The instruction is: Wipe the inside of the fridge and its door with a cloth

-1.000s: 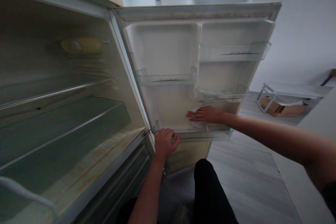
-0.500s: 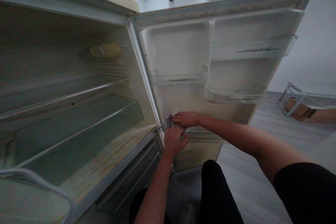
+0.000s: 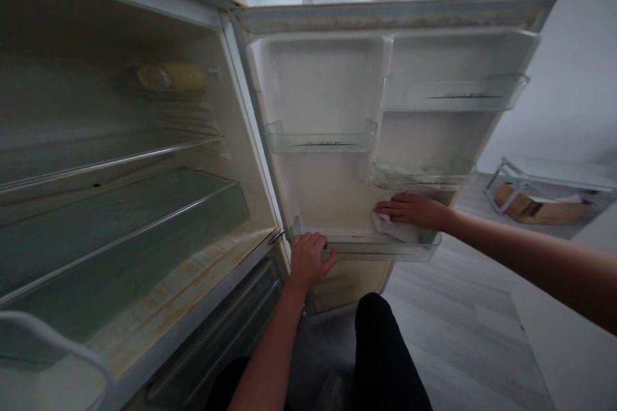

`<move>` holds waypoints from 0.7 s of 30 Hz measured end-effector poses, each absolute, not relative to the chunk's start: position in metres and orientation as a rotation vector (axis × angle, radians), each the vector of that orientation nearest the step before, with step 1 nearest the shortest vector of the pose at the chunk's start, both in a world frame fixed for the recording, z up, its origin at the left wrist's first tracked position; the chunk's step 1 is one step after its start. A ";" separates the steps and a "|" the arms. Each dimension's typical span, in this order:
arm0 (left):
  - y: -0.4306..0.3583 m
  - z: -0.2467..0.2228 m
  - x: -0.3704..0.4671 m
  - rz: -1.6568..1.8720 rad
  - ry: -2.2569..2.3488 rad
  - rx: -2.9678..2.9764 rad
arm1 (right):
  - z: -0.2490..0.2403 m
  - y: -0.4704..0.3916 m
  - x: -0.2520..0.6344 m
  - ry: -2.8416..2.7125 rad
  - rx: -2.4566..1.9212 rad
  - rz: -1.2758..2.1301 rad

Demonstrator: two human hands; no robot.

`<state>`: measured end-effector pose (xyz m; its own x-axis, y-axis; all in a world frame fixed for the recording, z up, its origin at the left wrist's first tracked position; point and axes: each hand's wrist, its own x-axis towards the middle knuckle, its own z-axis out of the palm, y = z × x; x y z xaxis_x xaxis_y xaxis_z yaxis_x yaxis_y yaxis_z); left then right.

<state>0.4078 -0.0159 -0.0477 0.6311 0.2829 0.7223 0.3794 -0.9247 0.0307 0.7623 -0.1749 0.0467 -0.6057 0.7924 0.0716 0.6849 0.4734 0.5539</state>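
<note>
The right hand (image 3: 412,209) lies flat, fingers extended side by side, over a white cloth (image 3: 395,228) against the inside of the open fridge door (image 3: 322,189), just above the lowest door shelf (image 3: 380,252); the flat palm probably spreads pressure across the cloth. The left hand (image 3: 308,260) bends its fingers over that shelf's hinge-side end, thumb apart, likely bracing the door.

The right thumb and part of the cloth are covered, so pinching cannot be told; nor can the left hand's grip, its fingertips being hidden. Shelf lettering is unreadable, and the left edge cuts off a white cord-like thing (image 3: 53,338).
</note>
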 end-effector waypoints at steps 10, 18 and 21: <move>-0.020 -0.044 0.410 -1.045 -0.598 -2.729 | 0.061 -0.097 0.669 2.548 1.640 0.689; -0.015 -0.043 0.404 -1.053 -0.542 -2.724 | 0.027 -0.005 0.563 2.640 1.476 0.019; -0.015 -0.044 0.400 -1.076 -0.518 -2.733 | 0.024 0.002 0.554 2.564 1.539 -0.077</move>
<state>0.4000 -0.0147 -0.0435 0.6812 0.2593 0.6847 0.3738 -0.9273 -0.0207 0.5538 0.0016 0.0241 -0.4620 0.8733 -0.1548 0.8810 0.4719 0.0331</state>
